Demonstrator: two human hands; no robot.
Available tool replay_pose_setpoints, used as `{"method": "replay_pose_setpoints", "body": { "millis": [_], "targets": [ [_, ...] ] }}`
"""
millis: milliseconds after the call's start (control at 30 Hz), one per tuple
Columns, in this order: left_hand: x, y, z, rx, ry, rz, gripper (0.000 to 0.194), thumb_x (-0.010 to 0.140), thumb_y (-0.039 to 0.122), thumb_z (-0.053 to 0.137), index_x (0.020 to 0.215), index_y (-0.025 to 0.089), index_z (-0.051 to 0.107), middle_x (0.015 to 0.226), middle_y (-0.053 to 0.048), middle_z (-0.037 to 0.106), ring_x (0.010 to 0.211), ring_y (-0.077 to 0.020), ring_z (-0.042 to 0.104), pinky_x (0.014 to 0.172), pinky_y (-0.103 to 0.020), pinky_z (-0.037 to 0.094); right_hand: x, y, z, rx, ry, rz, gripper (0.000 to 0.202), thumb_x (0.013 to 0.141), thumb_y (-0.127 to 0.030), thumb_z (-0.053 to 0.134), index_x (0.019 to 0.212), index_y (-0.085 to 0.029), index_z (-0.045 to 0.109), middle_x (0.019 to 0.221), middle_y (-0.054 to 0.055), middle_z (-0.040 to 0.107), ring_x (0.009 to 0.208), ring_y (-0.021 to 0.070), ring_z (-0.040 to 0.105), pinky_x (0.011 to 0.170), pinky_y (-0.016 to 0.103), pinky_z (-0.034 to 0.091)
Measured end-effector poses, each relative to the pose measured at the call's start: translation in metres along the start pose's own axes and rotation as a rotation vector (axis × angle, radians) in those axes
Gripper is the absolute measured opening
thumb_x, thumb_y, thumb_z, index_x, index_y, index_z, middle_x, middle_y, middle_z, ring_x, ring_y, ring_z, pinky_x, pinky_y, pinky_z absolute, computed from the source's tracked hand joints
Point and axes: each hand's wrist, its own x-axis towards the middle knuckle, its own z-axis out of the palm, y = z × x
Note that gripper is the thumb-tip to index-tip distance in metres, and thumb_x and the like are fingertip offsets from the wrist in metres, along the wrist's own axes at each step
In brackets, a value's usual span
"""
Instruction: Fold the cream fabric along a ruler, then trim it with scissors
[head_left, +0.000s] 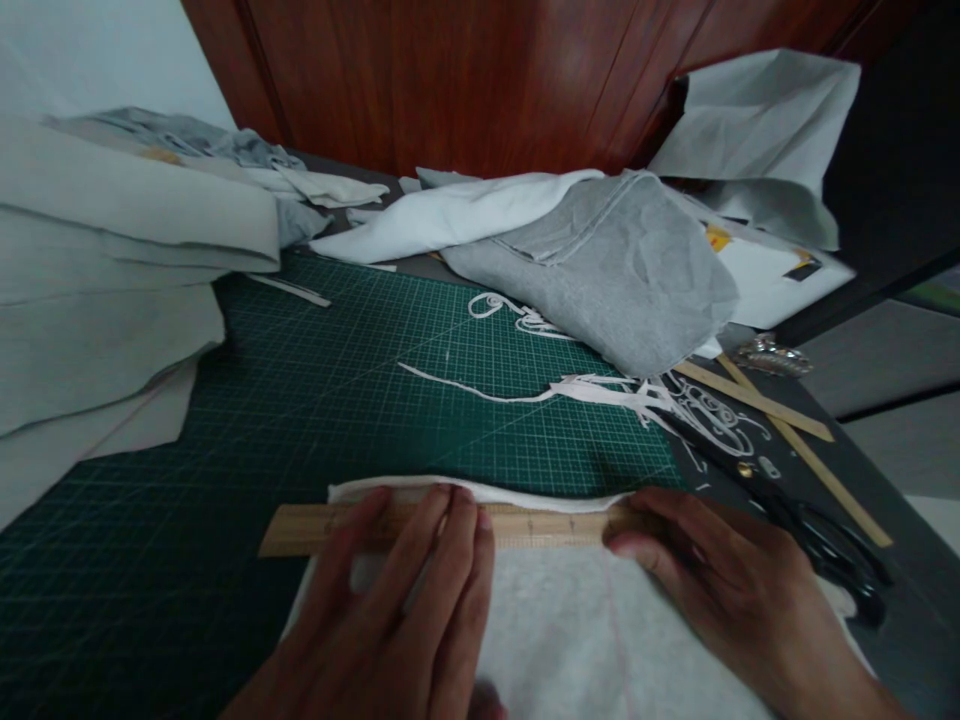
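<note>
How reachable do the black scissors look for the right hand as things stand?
Probably yes: the black scissors lie just beside the right hand, their handles apparently uncovered, though that hand would first have to leave the wooden ruler.

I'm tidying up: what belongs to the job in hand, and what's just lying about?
In the job:
flat tan wooden ruler, left hand and right hand on it
flat white cloth beneath it
green gridded cutting mat underneath

Apparently just lying about:
black-handled scissors
narrow white strips
folded grey cloth
crossed pale wooden strips
</note>
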Motion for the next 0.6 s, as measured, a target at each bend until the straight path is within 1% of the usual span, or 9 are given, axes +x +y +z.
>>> {"method": "replay_pose_setpoints", "body": {
  "millis": [67, 133, 200, 233, 267, 333, 367, 433, 600],
  "targets": [
    [0.002, 0.001, -0.006, 0.024, -0.03, 0.009, 0.065, 0.101, 0.061, 0.051, 0.136, 0.009, 0.068, 0.147, -0.018, 0.065, 0.144, -0.034, 0.042, 0.13, -0.051, 0.013, -0.001, 0.003, -0.001, -0.041, -0.005, -0.067, 0.022, 0.112, -0.044, 0.059, 0.116, -0.026, 0.07, 0.093, 0.0, 0.086, 0.076, 0.0181, 0.084, 0.07, 0.024, 0.067],
    [0.005, 0.002, -0.012, 0.05, -0.073, -0.015, 0.063, 0.102, 0.058, 0.052, 0.137, 0.009, 0.069, 0.147, -0.017, 0.065, 0.143, -0.0339, 0.043, 0.124, -0.051, 0.021, -0.001, 0.006, -0.002, -0.075, -0.004, -0.159, 0.021, 0.112, -0.039, 0.059, 0.121, -0.024, 0.07, 0.097, 0.003, 0.087, 0.078, 0.0185, 0.085, 0.07, 0.023, 0.068],
    [0.009, 0.003, -0.015, 0.06, -0.035, 0.021, 0.063, 0.102, 0.061, 0.05, 0.133, 0.011, 0.072, 0.143, -0.015, 0.068, 0.138, -0.0328, 0.045, 0.116, -0.049, 0.029, -0.002, 0.01, -0.002, -0.111, -0.001, -0.239, 0.023, 0.112, -0.034, 0.059, 0.128, -0.02, 0.07, 0.101, 0.005, 0.087, 0.08, 0.019, 0.085, 0.071, 0.024, 0.069],
    [0.01, 0.004, -0.017, 0.065, -0.094, 0.001, 0.062, 0.102, 0.06, 0.052, 0.135, 0.011, 0.072, 0.146, -0.014, 0.067, 0.138, -0.033, 0.045, 0.114, -0.049, 0.03, -0.002, 0.011, -0.003, -0.128, 0.001, -0.272, 0.025, 0.112, -0.032, 0.06, 0.131, -0.019, 0.07, 0.103, 0.007, 0.087, 0.082, 0.0196, 0.086, 0.073, 0.024, 0.069],
    [0.011, 0.005, -0.018, 0.067, -0.093, 0.0, 0.061, 0.101, 0.059, 0.053, 0.132, 0.011, 0.073, 0.144, -0.014, 0.067, 0.136, -0.033, 0.046, 0.112, -0.049, 0.033, -0.002, 0.012, -0.003, -0.142, -0.001, -0.302, 0.026, 0.112, -0.029, 0.06, 0.134, -0.018, 0.069, 0.105, 0.008, 0.087, 0.084, 0.0204, 0.086, 0.073, 0.025, 0.069],
    [0.012, 0.006, -0.021, 0.075, -0.078, 0.003, 0.059, 0.1, 0.058, 0.054, 0.13, 0.011, 0.075, 0.143, -0.014, 0.068, 0.135, -0.0331, 0.047, 0.11, -0.048, 0.034, -0.003, 0.015, -0.003, -0.158, -0.01, -0.345, 0.029, 0.11, -0.026, 0.062, 0.138, -0.018, 0.068, 0.108, 0.009, 0.087, 0.087, 0.022, 0.086, 0.072, 0.027, 0.07],
    [0.012, 0.008, -0.023, 0.072, -0.094, -0.016, 0.059, 0.1, 0.057, 0.054, 0.131, 0.011, 0.074, 0.145, -0.014, 0.067, 0.136, -0.033, 0.047, 0.112, -0.048, 0.034, -0.004, 0.017, -0.002, -0.163, -0.014, -0.353, 0.031, 0.11, -0.025, 0.063, 0.139, -0.018, 0.068, 0.109, 0.009, 0.087, 0.088, 0.0227, 0.086, 0.072, 0.027, 0.07],
    [0.012, 0.009, -0.026, 0.066, -0.098, -0.011, 0.059, 0.1, 0.056, 0.054, 0.132, 0.01, 0.073, 0.145, -0.015, 0.067, 0.136, -0.0329, 0.048, 0.112, -0.048, 0.035, -0.005, 0.02, -0.002, -0.167, -0.011, -0.353, 0.032, 0.109, -0.025, 0.064, 0.14, -0.018, 0.069, 0.11, 0.01, 0.087, 0.088, 0.0238, 0.087, 0.071, 0.028, 0.071],
    [0.011, 0.01, -0.028, 0.071, -0.127, 0.028, 0.057, 0.102, 0.054, 0.05, 0.13, 0.009, 0.074, 0.145, -0.018, 0.066, 0.136, -0.0371, 0.05, 0.111, -0.055, 0.032, -0.006, 0.026, 0.001, -0.159, 0.006, -0.373, 0.034, 0.107, -0.027, 0.067, 0.14, -0.019, 0.071, 0.107, 0.008, 0.088, 0.083, 0.0239, 0.087, 0.067, 0.028, 0.071]
  ]
}}
